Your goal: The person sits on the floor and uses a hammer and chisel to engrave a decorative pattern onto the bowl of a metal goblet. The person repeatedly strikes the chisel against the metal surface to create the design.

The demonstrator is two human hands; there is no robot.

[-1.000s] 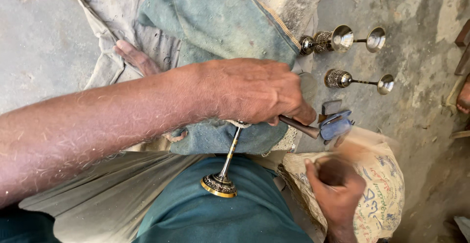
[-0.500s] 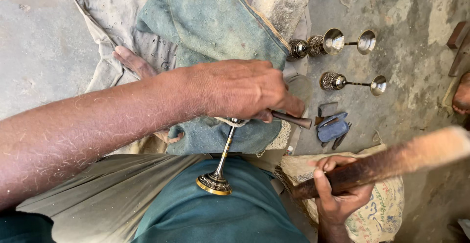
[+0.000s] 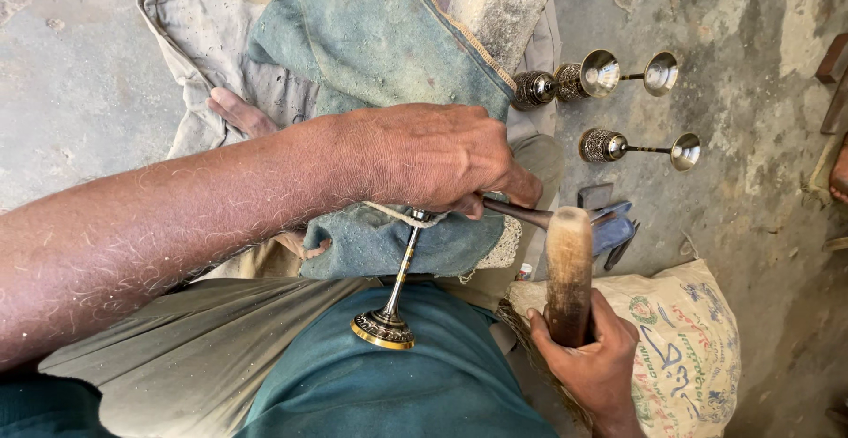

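The right hand (image 3: 594, 363), fingers clamped on the wooden mallet (image 3: 568, 272), has swung it from 3 o'clock down onto the punch (image 3: 517, 214) pinched in left-hand (image 3: 433, 157) fingers at the goblet (image 3: 396, 290), frame centre: strike in progress

arms: bare, hairy, no sleeves | shirt (image 3: 389, 394): teal | trousers (image 3: 194, 358): grey-olive | feet: bare

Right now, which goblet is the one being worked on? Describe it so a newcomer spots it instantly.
Start at the blue-green cloth draped over the person's lap. At its lower edge the left hand covers a goblet, whose thin stem runs down to a gold-rimmed round foot. Unlike the other goblets lying on the grey floor, it is held and points toward the person.
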